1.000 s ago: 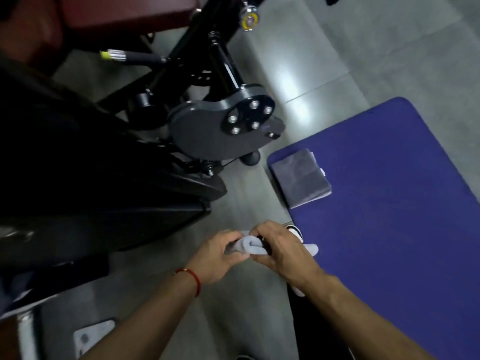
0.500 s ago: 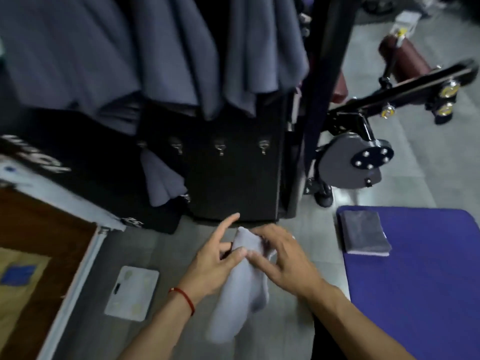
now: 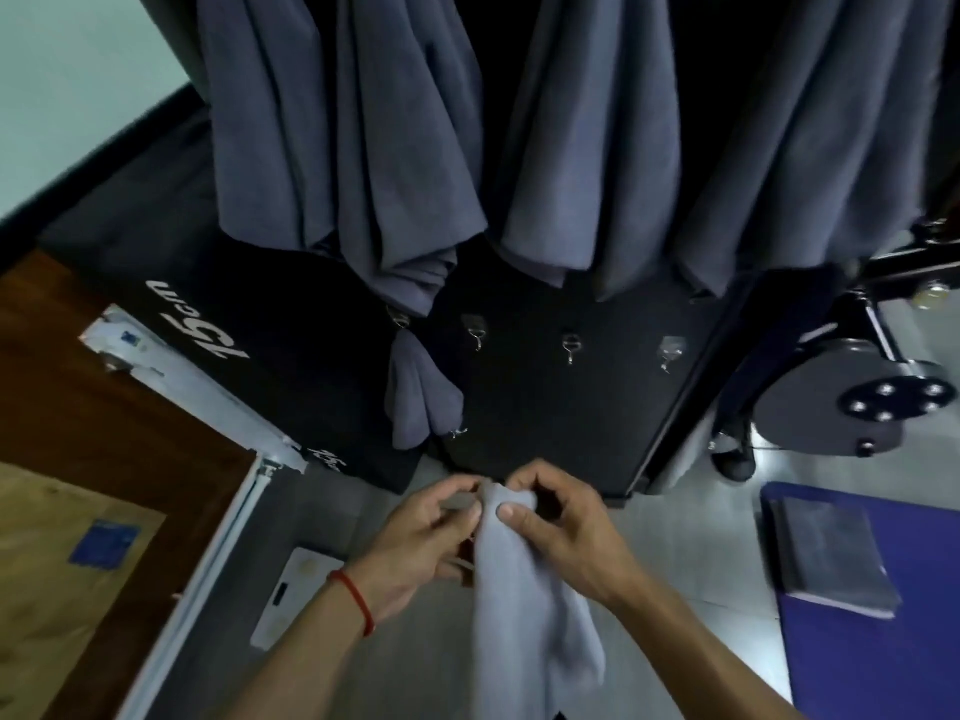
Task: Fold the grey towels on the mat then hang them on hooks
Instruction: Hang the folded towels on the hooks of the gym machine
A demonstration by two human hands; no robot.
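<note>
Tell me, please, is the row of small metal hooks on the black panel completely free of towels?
No: a small grey towel hangs from the leftmost small metal hook on the black panel; three other hooks are bare.

Both forearms reach forward, left hand and right hand pinching in a fingertip grip.

Both hands pinch the top of a pale grey towel — left hand at its left edge, right hand over the top, thumb on the cloth. The towel hangs down between the forearms. Ahead, a black panel carries hooks; one small towel hangs there. A folded towel lies on the blue mat — right.
</note>
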